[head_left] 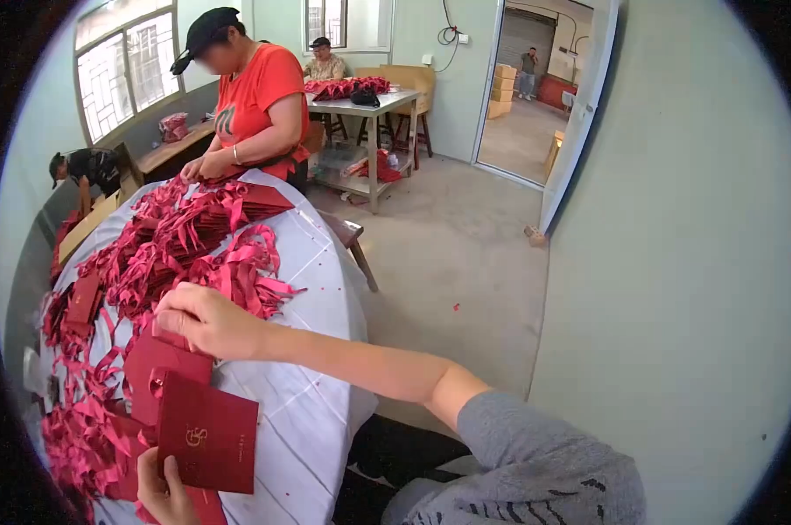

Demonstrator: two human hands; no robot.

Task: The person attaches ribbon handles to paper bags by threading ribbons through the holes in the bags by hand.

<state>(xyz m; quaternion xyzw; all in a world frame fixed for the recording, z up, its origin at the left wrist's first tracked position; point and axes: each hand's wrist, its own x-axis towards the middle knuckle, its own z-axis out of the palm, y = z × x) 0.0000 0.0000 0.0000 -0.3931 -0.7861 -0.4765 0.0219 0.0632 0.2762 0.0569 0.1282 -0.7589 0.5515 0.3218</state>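
Note:
My left hand [166,492] grips the lower left edge of a small dark red paper gift bag [207,429] with a gold emblem, thumb on its front. The bag is held tilted above the table, with a short bit of ribbon at its upper left corner. Beyond it, my right hand [205,322] is closed in a pinch, and a strip of pinkish-red ribbon [162,332] shows below its fingers. Where that ribbon leads is hard to see. Another red bag [164,372] lies partly hidden behind the held one.
Heaps of red bags with ribbon handles [181,232] cover much of the white-clothed table [304,446]. A person in a red shirt [269,105] handles bags across it. A wooden stool [343,229] stands beside the table. Behind are another worktable [369,103] and an open door [579,131].

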